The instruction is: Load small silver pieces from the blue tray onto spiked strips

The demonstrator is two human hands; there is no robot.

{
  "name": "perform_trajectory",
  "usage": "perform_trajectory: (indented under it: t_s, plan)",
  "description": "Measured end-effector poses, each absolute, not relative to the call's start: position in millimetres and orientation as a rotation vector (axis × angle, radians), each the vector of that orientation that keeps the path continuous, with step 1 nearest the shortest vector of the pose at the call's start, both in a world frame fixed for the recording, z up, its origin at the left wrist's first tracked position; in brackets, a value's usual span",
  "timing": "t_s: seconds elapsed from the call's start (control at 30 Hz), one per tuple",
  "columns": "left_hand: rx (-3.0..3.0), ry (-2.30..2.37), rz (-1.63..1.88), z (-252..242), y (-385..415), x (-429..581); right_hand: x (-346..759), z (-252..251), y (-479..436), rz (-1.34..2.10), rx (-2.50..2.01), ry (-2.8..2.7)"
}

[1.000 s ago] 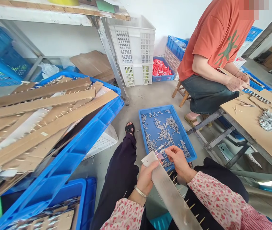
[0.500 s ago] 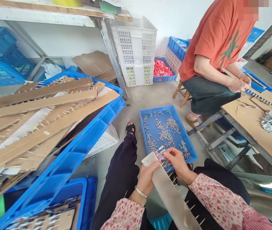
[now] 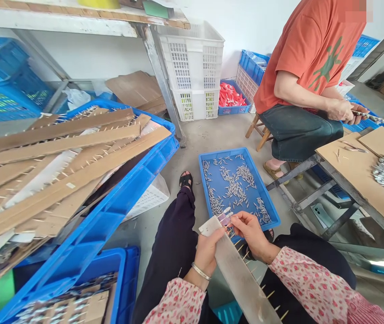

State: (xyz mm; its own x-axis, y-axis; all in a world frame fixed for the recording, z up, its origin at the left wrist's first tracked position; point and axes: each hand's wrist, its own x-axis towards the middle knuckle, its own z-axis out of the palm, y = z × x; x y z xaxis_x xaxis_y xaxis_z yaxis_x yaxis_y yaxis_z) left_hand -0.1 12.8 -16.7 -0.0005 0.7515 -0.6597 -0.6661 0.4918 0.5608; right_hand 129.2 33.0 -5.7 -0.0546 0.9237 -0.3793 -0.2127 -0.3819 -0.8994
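A long greyish cardboard strip (image 3: 242,274) slants down from the lower middle of the view, with thin pointed sticks along its right edge. My left hand (image 3: 208,252) is closed round the strip near its upper end. At that end my right hand (image 3: 250,231) pinches something small by the strip's right edge; fingertips hide most of it. Small pale pieces and a purplish patch (image 3: 224,219) show just beside those fingers. Beyond my hands, a blue tray (image 3: 202,180) on the floor holds many small silvery pieces (image 3: 234,186).
Cardboard strips with sticks (image 3: 63,180) fill a large blue crate (image 3: 144,175) at left. A person in an orange shirt (image 3: 309,54) sits at right, holding a strip, by a low table (image 3: 343,157) with pliers and silvery pieces. White crates (image 3: 195,63) stand behind.
The person in orange has raised and turned the strip, which now extends to the right. My hands hold nearly the same pose; the whole view has shifted slightly.
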Motion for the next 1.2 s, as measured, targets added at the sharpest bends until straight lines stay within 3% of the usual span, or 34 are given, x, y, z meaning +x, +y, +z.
perform_trajectory:
  t_s: [0.6,0.8,1.2]
  plan:
    - [0.080,0.933,1.059,-24,2,3,134,-14,38,1.617,-1.271,-0.713]
    - [0.054,1.001,1.062,-24,7,1,146,-26,44,1.595,-1.261,-0.295]
    - [0.025,1.048,1.068,-22,13,-3,156,-23,48,1.732,-1.274,-0.401]
